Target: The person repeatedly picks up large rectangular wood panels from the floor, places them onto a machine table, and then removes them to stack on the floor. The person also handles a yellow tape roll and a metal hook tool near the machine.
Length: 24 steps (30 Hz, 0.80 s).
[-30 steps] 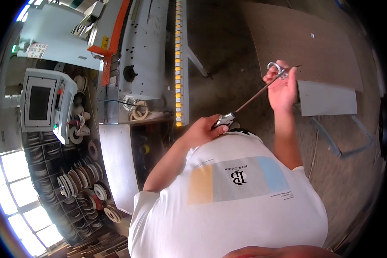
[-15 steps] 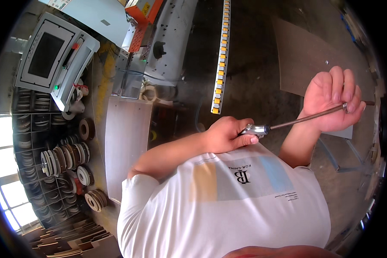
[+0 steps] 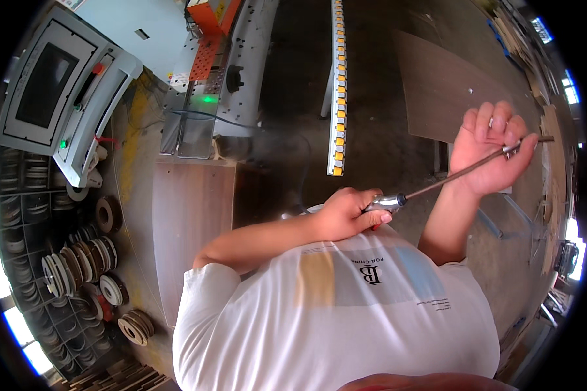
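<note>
My left hand (image 3: 346, 214) is closed round the silver body of an air blow gun (image 3: 387, 202), held just in front of my chest. Its long thin metal tube (image 3: 451, 177) runs up and to the right. My right hand (image 3: 492, 151) is raised with the palm toward me and the fingers curled. The tube's far end crosses that palm by the thumb, where a small metal collar (image 3: 511, 150) shows. Part of the gun's grip is hidden in my left hand.
A roller rail with yellow wheels (image 3: 337, 124) stretches away ahead. On the left stand a machine control panel (image 3: 52, 85), a brown board (image 3: 192, 215) and several rolls of edging (image 3: 78, 266). A large brown panel (image 3: 437, 85) lies at the far right.
The view has shifted, so the panel and rolls sit further left. My right hand has tilted, its fingers loosening slightly while the tube stays across it. My left hand keeps its grip.
</note>
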Each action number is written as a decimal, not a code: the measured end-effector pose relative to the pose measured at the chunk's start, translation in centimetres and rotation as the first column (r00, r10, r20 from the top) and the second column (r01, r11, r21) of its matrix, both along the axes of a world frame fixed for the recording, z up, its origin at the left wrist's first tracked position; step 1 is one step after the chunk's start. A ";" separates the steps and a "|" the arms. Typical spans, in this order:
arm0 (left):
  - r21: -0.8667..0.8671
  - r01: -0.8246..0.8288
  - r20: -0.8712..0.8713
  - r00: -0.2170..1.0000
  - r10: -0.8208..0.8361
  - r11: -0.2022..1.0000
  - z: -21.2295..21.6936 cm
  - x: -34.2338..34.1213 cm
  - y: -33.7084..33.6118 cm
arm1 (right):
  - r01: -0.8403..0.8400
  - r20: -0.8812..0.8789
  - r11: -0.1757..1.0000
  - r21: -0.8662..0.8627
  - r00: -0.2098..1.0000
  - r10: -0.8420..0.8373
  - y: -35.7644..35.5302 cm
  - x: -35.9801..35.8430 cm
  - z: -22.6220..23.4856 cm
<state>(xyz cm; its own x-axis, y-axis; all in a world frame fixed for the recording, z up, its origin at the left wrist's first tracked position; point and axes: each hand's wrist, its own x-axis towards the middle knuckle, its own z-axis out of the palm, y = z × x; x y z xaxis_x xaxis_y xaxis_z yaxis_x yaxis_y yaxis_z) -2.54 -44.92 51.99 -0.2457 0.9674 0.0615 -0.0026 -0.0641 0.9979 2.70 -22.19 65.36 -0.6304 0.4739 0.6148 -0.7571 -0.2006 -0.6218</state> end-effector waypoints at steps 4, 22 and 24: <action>-0.087 -0.095 -0.069 0.994 0.089 0.992 0.1 -1.0 0.5 | 0.491 0.182 0.871 -0.009 0.857 -0.482 -1.0 -2.3 -0.9; -0.006 -0.983 -0.940 0.067 0.334 0.181 23.8 -13.4 -26.9 | 0.300 0.843 0.941 0.159 0.455 -0.287 8.2 1.8 -23.7; 0.079 -0.991 -0.997 -0.080 0.000 0.105 31.5 -10.0 -32.6 | 0.227 0.917 0.960 0.165 0.323 -0.234 8.8 3.9 -29.7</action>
